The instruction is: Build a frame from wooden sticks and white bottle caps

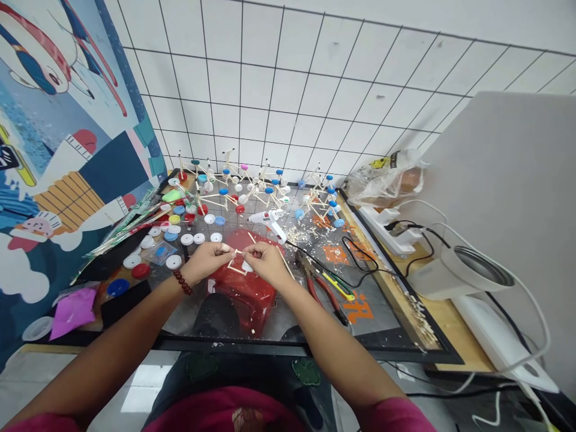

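Observation:
Over a red plastic bag [243,294], both hands meet fingertip to fingertip. My left hand [207,261], with a bead bracelet on its wrist, pinches one end of a short pale wooden stick [238,252]. The other end is between the closed thumb and fingers of my right hand [269,262]. Just below the fingers, an angled frame of thin sticks [236,269] shows against the bag; whether it joins the held stick I cannot tell. A white glue gun [269,222] lies beyond my right hand, its black cord running right.
Stick models with coloured bottle caps [269,190] stand along the back. Loose caps [173,261] lie to the left. Pliers [321,285] and a yellow-green cutter [338,287] are right of my right hand. Wood scraps [306,234] litter the table mat; a power strip [390,231] sits farther right.

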Demonstrator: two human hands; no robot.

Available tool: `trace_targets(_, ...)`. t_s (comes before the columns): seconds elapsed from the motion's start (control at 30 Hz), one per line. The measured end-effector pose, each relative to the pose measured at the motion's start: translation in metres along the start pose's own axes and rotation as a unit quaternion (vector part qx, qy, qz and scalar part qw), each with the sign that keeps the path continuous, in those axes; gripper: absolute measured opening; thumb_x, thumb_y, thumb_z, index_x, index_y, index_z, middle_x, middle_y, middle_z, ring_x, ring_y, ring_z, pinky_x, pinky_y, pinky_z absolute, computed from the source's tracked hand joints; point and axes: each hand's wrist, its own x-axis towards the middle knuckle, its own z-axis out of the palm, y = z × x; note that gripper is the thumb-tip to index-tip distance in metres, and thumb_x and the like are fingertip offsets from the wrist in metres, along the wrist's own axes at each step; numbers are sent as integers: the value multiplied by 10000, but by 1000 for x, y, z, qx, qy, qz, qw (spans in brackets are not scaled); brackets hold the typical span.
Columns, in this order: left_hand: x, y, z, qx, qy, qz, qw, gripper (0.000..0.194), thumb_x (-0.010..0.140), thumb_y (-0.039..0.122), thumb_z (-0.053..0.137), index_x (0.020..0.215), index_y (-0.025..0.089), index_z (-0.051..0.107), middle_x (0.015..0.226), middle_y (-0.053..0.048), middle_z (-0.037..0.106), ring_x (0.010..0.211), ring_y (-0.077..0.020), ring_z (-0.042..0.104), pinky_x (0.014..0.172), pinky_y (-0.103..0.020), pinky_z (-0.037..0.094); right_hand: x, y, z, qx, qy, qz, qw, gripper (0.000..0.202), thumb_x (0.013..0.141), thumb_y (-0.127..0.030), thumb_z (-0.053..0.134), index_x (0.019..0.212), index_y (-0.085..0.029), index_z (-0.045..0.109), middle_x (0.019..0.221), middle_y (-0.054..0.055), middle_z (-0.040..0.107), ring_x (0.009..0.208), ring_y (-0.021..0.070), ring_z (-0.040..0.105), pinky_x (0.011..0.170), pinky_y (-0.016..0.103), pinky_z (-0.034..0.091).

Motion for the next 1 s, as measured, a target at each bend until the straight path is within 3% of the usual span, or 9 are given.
trace_targets(1.0,-1,5,2,24,16,8,1000,277,687,417,671,663,145,719,640,-24,687,597,-149,559,545,-235,395,1,3,4,22,-3,18,1000,172,775,-265,591,686,-179,710,631,-5,642,610,132,559,587,230,427)
